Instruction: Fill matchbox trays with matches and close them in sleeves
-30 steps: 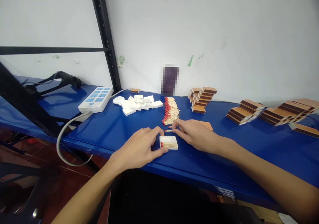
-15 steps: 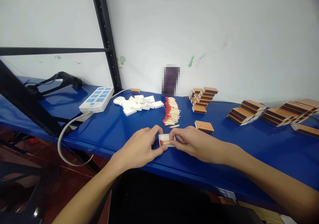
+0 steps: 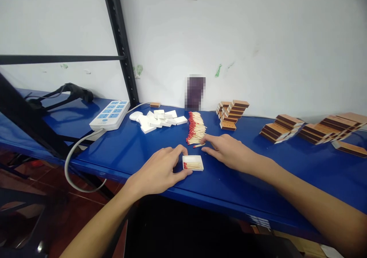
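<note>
My left hand [image 3: 160, 170] steadies a small white matchbox tray [image 3: 195, 158] between thumb and forefinger at the near side of the table. Inside the tray, several red-headed matches [image 3: 192, 166] lie along its near wall, heads to the left. My right hand [image 3: 231, 149] is beyond the tray and to its right, thumb and forefinger apart, with nothing visible between them. Its forefinger reaches the near right edge of the match pile [image 3: 197, 126]. A single loose match [image 3: 198, 146] lies just left of the right thumb tip.
White trays [image 3: 160, 119] are heaped left of the pile. Stacked matchbox sleeves [image 3: 232, 112] stand behind it, with more stacks [image 3: 282, 128] at the right. A power strip [image 3: 110, 114] and its cable lie near the black shelf post [image 3: 122, 40]. The blue table's front edge runs close by.
My right hand has left the tray and moved forward to the match pile, its fingers spreading. It now covers the place where a single matchbox sleeve lay. My left hand stays put.
</note>
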A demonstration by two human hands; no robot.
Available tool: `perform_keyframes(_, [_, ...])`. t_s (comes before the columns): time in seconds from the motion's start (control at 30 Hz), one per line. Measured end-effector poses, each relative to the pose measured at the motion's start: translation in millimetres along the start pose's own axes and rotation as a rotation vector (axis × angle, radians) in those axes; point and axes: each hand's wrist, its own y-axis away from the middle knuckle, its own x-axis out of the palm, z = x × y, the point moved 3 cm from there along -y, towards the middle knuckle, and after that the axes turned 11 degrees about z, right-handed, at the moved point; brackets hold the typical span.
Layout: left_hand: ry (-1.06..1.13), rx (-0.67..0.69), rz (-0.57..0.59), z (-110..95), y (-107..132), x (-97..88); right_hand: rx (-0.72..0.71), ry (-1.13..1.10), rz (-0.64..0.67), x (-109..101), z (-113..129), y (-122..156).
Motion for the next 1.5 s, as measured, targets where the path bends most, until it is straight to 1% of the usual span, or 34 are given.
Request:
perform_keyframes(0.27, [-0.008,0.004,0.002,0.7,-0.6,0.6,0.038,0.035,-0.007,2.2,2.8,-2.4])
perform_keyframes(0.5, [0.005,-0.001,0.002,0.2,-0.1,0.5,-0.061,0.03,0.049,6.4,10.3,1.4])
perform_keyframes(0.6, [0.006,-0.004,-0.006,-0.3,0.3,0.6,-0.057,-0.031,0.012,1.1,13.4,5.8])
perform_keyframes(0.67, [0.008,-0.002,-0.011,-0.3,0.5,0.8,-0.1,-0.097,0.002,-3.5,18.2,10.3])
perform_keyframes(0.7, [0.007,0.0,-0.014,-0.1,0.6,0.9,-0.141,-0.14,0.024,-4.9,21.4,12.6])
perform_keyframes(0.8, [0.005,0.004,-0.019,0.5,0.7,1.1,-0.25,-0.268,0.166,-5.6,31.6,18.0])
perform_keyframes(0.83, [0.005,0.004,-0.019,0.7,0.7,1.2,-0.262,-0.295,0.204,-5.5,33.9,19.1])
perform_keyframes(0.9, [0.007,0.001,-0.017,1.0,0.6,1.3,-0.266,-0.333,0.236,-6.1,36.6,20.0])
perform_keyframes(0.93, [0.008,-0.001,-0.015,1.1,0.6,1.2,-0.26,-0.344,0.23,-6.7,36.6,19.7])
perform_keyframes(1.0, [0.008,-0.001,-0.012,0.9,0.5,1.0,-0.225,-0.334,0.159,-8.0,33.4,17.4])
perform_keyframes(1.1, [0.007,0.001,-0.006,0.5,0.5,0.5,-0.114,-0.186,-0.016,-6.4,22.0,9.3])
perform_keyframes(1.13, [0.006,-0.001,-0.005,0.5,0.4,0.4,-0.08,-0.121,-0.051,-3.9,17.7,5.6])
perform_keyframes(1.2, [0.005,-0.006,-0.004,0.4,0.3,0.3,-0.055,-0.023,-0.07,3.1,10.3,-2.8])
perform_keyframes(1.27, [0.003,-0.005,-0.002,0.4,-0.1,0.4,-0.077,0.019,-0.077,9.2,5.4,-10.4])
perform_keyframes(1.4, [-0.004,0.006,-0.003,0.2,-1.0,0.9,-0.121,0.027,-0.108,12.9,1.9,-19.2])
perform_keyframes(1.5, [-0.012,0.007,-0.005,0.4,-1.0,1.0,-0.133,0.021,-0.097,12.9,2.2,-21.1])
